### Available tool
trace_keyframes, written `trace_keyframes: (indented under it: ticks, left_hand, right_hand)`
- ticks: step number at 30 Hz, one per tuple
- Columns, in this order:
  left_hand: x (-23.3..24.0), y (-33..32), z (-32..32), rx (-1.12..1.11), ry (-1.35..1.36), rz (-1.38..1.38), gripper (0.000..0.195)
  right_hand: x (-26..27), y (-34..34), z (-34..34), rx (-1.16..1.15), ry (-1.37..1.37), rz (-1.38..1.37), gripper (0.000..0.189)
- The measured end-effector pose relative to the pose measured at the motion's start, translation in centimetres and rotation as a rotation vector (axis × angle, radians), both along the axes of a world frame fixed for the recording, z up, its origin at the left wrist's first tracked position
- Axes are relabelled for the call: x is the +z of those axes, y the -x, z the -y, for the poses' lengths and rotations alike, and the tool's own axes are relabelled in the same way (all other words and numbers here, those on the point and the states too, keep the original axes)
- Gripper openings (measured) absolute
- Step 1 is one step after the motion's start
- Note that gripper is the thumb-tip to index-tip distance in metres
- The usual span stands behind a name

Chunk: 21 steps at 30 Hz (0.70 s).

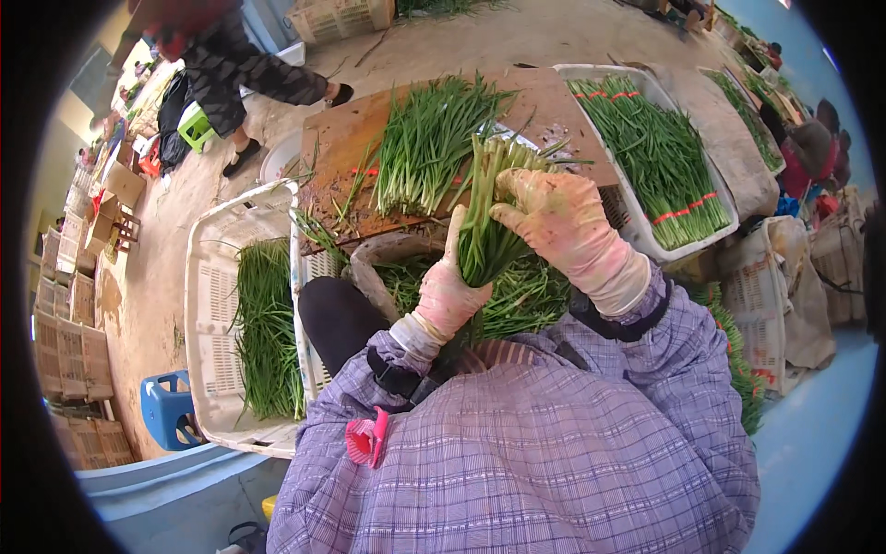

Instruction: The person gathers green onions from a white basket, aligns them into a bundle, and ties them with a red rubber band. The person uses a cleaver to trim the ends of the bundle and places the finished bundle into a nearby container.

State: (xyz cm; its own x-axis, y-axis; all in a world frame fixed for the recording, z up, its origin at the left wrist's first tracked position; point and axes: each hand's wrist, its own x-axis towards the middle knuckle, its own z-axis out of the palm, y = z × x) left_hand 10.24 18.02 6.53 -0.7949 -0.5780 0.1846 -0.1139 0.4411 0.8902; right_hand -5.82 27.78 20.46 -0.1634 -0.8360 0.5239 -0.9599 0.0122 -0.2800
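A bunch of green chives [481, 232] stands upright before my chest, pale stem ends up. My left hand [450, 294], in a stained white glove, is wrapped around its lower, leafy part. At the bunch's upper right, my gloved right hand [554, 215] has thumb and fingers bent together near the stems; whether it pinches any is unclear. Beyond my hands, a loose pile of chives [443, 142] lies on a wet wooden board [339, 145]. Red bands [365, 171] lie on the board, partly under the leaves. Loose green leaves [519, 298] fill the space below my hands.
On my left stands a white plastic crate [211, 277] holding chives [266, 332]. A white tray [720, 173] at the right contains chive bundles [644, 152] tied with red bands. A blue stool [166, 408] is at lower left. One person [228, 69] is mid-stride beyond the board.
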Motion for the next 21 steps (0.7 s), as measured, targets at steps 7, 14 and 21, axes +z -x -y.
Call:
trace_keyframes:
  ticks: [7,14,21]
  left_hand:
    - [2.7,-0.7,0.0,0.163,0.126,0.238,0.106]
    - [1.1,-0.5,0.6,0.137,0.065,0.08,0.103]
    - [-1.9,-1.2,3.2,0.023,-0.069,-0.307,0.075]
  right_hand:
    - [-1.8,-0.5,0.1,-0.057,-0.013,0.226,0.024]
    - [-0.6,0.7,1.3,-0.167,0.255,0.108,0.015]
    - [11.0,3.3,-6.4,0.02,0.334,0.742,0.016]
